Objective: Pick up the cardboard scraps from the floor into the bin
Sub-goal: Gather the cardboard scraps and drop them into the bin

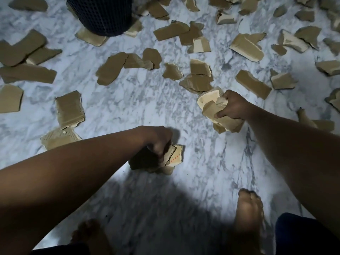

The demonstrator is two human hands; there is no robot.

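Several torn brown cardboard scraps (112, 68) lie scattered over the marble floor (147, 100). My left hand (159, 139) is closed around a small stack of scraps (173, 157), one with red print, low over the floor in the middle. To the right, my right hand (232, 106) grips a crumpled bunch of pale scraps (211, 107). The dark mesh bin (103, 13) stands at the top, left of centre, well beyond both hands; its opening is out of view.
My bare feet (249, 214) stand at the bottom, one near each arm. Scraps crowd the far half of the floor, and one (92, 38) is tucked under the bin's base. Two larger pieces (70, 109) lie left of my left arm.
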